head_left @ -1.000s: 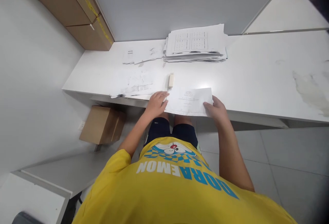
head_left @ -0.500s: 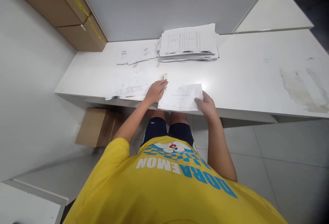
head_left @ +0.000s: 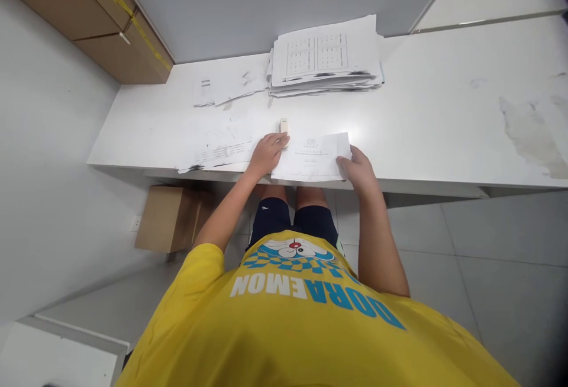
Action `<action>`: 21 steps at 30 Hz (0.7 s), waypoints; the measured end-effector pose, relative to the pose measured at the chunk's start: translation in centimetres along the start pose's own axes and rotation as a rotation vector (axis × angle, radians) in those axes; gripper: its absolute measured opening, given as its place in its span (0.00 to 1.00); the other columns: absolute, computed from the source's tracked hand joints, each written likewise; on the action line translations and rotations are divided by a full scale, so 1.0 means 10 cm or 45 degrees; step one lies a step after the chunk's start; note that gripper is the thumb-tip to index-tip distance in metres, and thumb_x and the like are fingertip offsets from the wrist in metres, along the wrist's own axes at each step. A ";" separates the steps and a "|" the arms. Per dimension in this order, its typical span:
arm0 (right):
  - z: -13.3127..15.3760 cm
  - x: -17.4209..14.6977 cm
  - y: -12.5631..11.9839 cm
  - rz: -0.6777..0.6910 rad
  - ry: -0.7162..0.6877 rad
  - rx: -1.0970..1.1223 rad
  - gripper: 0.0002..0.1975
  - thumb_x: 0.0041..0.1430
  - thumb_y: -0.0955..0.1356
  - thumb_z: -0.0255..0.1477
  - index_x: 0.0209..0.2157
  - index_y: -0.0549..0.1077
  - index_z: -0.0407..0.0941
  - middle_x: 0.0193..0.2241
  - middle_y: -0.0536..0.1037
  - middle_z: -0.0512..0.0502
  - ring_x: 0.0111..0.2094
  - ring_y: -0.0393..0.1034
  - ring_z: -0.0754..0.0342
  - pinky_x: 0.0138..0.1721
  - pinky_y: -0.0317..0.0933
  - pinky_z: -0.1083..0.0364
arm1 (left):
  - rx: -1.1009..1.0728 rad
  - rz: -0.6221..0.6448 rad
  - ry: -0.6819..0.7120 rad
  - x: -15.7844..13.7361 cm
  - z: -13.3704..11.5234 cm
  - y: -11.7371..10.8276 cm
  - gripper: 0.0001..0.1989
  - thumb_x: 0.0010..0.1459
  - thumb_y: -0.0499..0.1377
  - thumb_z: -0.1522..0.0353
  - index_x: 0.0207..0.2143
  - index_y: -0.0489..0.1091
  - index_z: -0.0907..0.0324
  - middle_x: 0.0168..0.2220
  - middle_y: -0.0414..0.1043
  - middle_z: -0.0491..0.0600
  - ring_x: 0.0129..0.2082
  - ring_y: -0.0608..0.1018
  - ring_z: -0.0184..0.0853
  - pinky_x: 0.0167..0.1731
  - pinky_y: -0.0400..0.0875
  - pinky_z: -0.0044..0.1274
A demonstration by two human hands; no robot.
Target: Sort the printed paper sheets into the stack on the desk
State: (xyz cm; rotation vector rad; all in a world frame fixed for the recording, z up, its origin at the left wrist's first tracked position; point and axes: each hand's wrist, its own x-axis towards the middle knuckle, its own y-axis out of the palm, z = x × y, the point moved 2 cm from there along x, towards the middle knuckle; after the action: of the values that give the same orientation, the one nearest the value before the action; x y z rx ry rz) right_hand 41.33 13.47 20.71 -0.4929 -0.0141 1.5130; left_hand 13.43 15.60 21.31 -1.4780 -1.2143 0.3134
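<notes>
A sheet of paper (head_left: 306, 159) with faint print lies at the desk's front edge. My right hand (head_left: 358, 171) pinches its right edge, thumb on top. At the sheet's left edge, my left hand (head_left: 268, 153) has its fingers closed round the near end of a small cream-coloured oblong object (head_left: 284, 125). The far end of that object sticks out past the fingertips, and its exact kind cannot be made out. Whether the left fingers also touch the sheet is unclear.
A thick stack of printed papers (head_left: 326, 58) stands at the back of the white desk (head_left: 444, 109). Loose sheets (head_left: 222, 153) lie on the left. Cardboard boxes stand at the back left (head_left: 146, 50) and below the desk (head_left: 160, 215).
The camera view has shifted a little. Both hands keep nearly the same places, the right one on the sheet and the left one on the cream-coloured object.
</notes>
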 end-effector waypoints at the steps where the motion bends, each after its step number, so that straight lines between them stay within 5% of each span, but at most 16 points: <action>1: 0.02 0.00 0.00 0.006 0.012 -0.001 0.32 0.50 0.66 0.32 0.59 0.69 0.44 0.43 0.77 0.38 0.29 0.70 0.49 0.16 0.62 0.55 | -0.013 -0.003 0.000 0.00 0.01 0.01 0.21 0.67 0.46 0.73 0.57 0.70 0.57 0.59 0.70 0.55 0.58 0.71 0.41 0.56 0.69 0.40; 21: 0.00 0.00 -0.04 0.035 0.012 0.057 0.30 0.52 0.65 0.33 0.59 0.69 0.45 0.47 0.76 0.37 0.35 0.73 0.44 0.20 0.69 0.51 | -0.133 0.062 -0.049 -0.01 0.04 0.06 0.22 0.72 0.42 0.67 0.60 0.68 0.55 0.61 0.67 0.56 0.57 0.73 0.42 0.54 0.69 0.40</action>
State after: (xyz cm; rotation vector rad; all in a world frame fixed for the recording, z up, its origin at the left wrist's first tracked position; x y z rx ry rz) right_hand 41.69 13.48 20.85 -0.4658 0.0339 1.5344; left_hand 13.38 15.86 20.59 -1.5998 -1.2427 0.3162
